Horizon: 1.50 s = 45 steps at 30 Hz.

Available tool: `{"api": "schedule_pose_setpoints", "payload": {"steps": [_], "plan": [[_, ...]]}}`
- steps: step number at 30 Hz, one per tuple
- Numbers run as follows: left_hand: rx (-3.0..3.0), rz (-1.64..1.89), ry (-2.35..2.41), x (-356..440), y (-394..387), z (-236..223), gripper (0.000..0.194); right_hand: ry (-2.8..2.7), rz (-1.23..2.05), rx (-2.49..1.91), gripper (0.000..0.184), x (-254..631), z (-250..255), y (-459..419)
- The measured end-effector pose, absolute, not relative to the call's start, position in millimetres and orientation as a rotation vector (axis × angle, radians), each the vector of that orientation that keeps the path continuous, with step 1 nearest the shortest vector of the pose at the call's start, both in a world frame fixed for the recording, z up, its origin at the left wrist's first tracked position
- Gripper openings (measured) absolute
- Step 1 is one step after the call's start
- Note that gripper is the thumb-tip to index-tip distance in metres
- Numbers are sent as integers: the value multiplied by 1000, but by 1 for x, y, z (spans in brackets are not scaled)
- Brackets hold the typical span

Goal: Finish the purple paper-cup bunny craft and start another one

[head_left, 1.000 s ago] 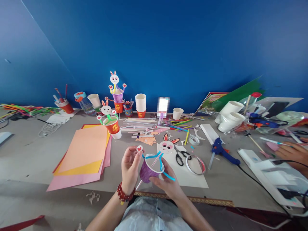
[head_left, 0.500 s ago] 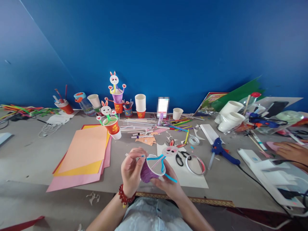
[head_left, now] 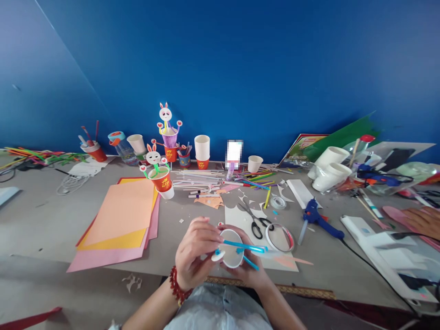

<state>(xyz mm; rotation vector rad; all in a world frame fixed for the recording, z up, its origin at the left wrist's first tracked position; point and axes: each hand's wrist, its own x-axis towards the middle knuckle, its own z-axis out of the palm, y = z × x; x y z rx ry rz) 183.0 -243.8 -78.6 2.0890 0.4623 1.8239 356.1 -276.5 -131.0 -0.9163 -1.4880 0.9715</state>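
A paper cup (head_left: 232,262) is tipped so that its open mouth faces me, with my right hand (head_left: 249,273) wrapped around its side. Blue straws (head_left: 245,246) cross the rim and stick out to the right. Beyond them, the rabbit cutout's pink ear (head_left: 294,261) shows, its face blurred and nearly edge-on. At the left of the rim, my left hand (head_left: 197,245) is closed, its fingers pinching a blue straw end. A small white paper disc (head_left: 217,256) sits just below those fingers. The cup's purple outside is hidden by my hands.
Black-handled scissors (head_left: 257,230) and a tape roll (head_left: 280,237) lie on white paper ahead. Coloured sheets (head_left: 118,215) cover the left. A blue glue gun (head_left: 321,220) and power strip (head_left: 374,256) are at right, near another person's hand (head_left: 421,220). Finished rabbit cups (head_left: 161,178) stand behind.
The cup has turned, its mouth now facing me more. The rabbit face has swung down to the right. My left hand has moved inward over the rim. The other person's hand has shifted right.
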Motion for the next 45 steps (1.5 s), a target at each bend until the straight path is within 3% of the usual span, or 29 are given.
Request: {"api": "schedule_pose_setpoints", "payload": {"steps": [27, 41, 45], "plan": [[1906, 1810, 402, 186, -249, -74, 7, -1484, 1031, -859, 59, 353, -132, -277], [1905, 1826, 398, 188, -247, -81, 10, -1501, 1008, -882, 52, 350, -130, -279], [1885, 1791, 408, 187, -247, -80, 12, -1509, 974, -887, 57, 351, -131, -279]]}}
